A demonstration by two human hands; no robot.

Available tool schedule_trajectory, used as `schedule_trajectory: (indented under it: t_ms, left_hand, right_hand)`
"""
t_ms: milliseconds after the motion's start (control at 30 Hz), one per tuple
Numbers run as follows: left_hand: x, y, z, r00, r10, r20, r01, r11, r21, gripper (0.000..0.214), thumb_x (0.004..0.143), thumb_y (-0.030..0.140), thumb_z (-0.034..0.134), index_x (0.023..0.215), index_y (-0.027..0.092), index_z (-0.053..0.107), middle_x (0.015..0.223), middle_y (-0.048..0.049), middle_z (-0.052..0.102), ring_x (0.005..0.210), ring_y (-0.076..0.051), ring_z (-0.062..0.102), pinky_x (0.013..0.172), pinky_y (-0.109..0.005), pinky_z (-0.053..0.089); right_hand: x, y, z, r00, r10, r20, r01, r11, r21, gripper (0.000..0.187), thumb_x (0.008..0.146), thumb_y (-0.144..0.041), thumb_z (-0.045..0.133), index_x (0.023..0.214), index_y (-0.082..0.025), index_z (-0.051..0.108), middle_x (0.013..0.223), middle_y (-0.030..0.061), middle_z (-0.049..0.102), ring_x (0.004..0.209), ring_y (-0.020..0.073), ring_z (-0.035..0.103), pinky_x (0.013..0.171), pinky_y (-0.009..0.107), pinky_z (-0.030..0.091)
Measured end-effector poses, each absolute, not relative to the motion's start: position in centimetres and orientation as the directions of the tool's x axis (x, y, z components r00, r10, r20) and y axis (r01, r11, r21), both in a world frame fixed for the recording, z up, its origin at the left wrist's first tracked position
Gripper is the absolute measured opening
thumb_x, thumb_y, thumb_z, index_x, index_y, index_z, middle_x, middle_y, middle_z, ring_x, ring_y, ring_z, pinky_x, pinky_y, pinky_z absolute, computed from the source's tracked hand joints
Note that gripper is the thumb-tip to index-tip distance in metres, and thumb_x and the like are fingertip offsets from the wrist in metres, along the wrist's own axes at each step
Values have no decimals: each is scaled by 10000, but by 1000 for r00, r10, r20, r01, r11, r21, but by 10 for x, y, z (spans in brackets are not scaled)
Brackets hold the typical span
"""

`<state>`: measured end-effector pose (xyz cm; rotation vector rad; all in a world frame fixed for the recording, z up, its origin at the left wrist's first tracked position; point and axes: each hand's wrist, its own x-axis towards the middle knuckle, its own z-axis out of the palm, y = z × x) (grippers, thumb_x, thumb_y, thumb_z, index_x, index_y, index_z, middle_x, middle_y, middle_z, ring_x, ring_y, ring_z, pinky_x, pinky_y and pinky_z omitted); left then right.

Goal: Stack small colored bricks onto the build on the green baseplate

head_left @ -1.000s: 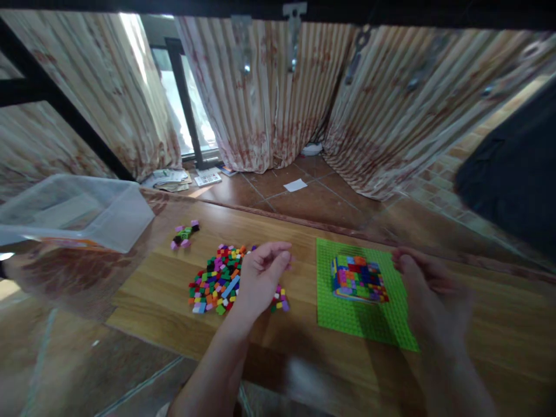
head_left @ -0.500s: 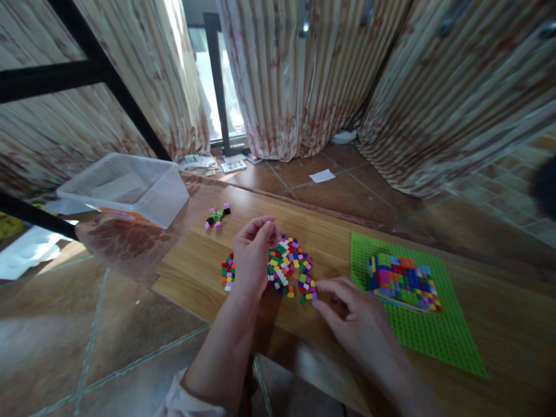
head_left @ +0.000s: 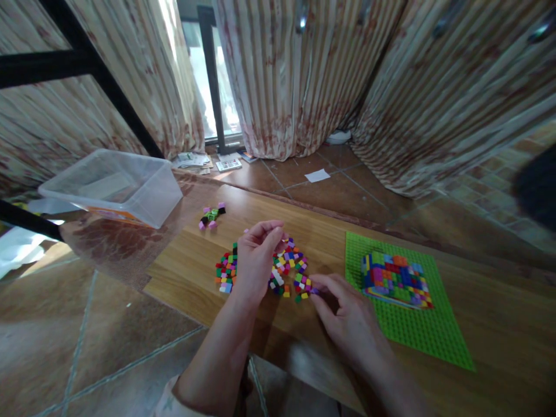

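Over a loose pile of small coloured toy bricks (head_left: 278, 278) hovers my left hand (head_left: 256, 263). Its fingers are bent in and pressed to the thumb; whatever they hold, if anything, is hidden. My right hand (head_left: 350, 315) rests low at the pile's right edge, with thumb and forefinger around a small purple brick (head_left: 314, 291). To the right of it lies a green studded baseplate (head_left: 434, 341), bearing a built block of many-coloured bricks (head_left: 397, 279).
A small group of pink, black and green bricks (head_left: 211, 216) sits on the wooden table (head_left: 182, 255) at far left. Beyond it stands a clear plastic bin (head_left: 160, 197). Papers (head_left: 229, 165) lie on the floor by the curtains (head_left: 269, 87). A dark rounded shape (head_left: 538, 185) shows at the right edge.
My right thumb and forefinger have drawn closer around the purple brick. My left hand has shifted slightly right over the pile, still closed. The whole view has moved a little.
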<state>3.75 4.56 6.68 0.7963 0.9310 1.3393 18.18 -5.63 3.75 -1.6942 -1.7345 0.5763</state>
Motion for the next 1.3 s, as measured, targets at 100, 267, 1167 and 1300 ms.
schedule_trajectory:
  t_ms: [100, 267, 1167, 1300]
  left_hand:
    - [43, 40, 68, 107, 991, -79, -372, 114, 921, 201, 704, 282, 744, 844, 143, 701, 695, 2, 670, 605, -81, 594, 589, -187, 463]
    - [58, 26, 66, 484, 872, -70, -224, 201, 954, 256, 728, 302, 749, 922, 139, 709, 781, -24, 691, 675, -115, 623, 658, -228, 494]
    - [100, 15, 52, 659, 750, -63, -306, 343, 888, 306, 713, 214, 786, 997, 159, 687, 839, -52, 747, 770, -151, 687, 715, -246, 525]
    - [104, 12, 55, 644, 760, -85, -284, 341, 896, 326, 698, 233, 796, 996, 156, 690, 828, -41, 732, 746, -142, 671, 707, -245, 522]
  right_hand:
    - [184, -58, 44, 120, 951, 286, 668, 136, -732, 217, 884, -170, 540, 1066, -248, 628, 985, 16, 656, 872, 155, 627, 765, 280, 509]
    - [190, -58, 53, 242, 852, 464, 685, 189, -704, 249, 872, -162, 588, 1101, -254, 622, 1015, 7, 664, 901, 132, 634, 821, 262, 510]
    - [236, -72, 67, 236, 944, 233, 406, 122, -906, 166, 881, -294, 634, 1035, -283, 693, 907, -3, 662, 847, 139, 609, 765, 281, 478]
    - [240, -74, 69, 254, 935, 247, 410, 127, -903, 118, 864, -284, 646, 961, -263, 711, 892, 6, 671, 820, 145, 608, 745, 285, 488]
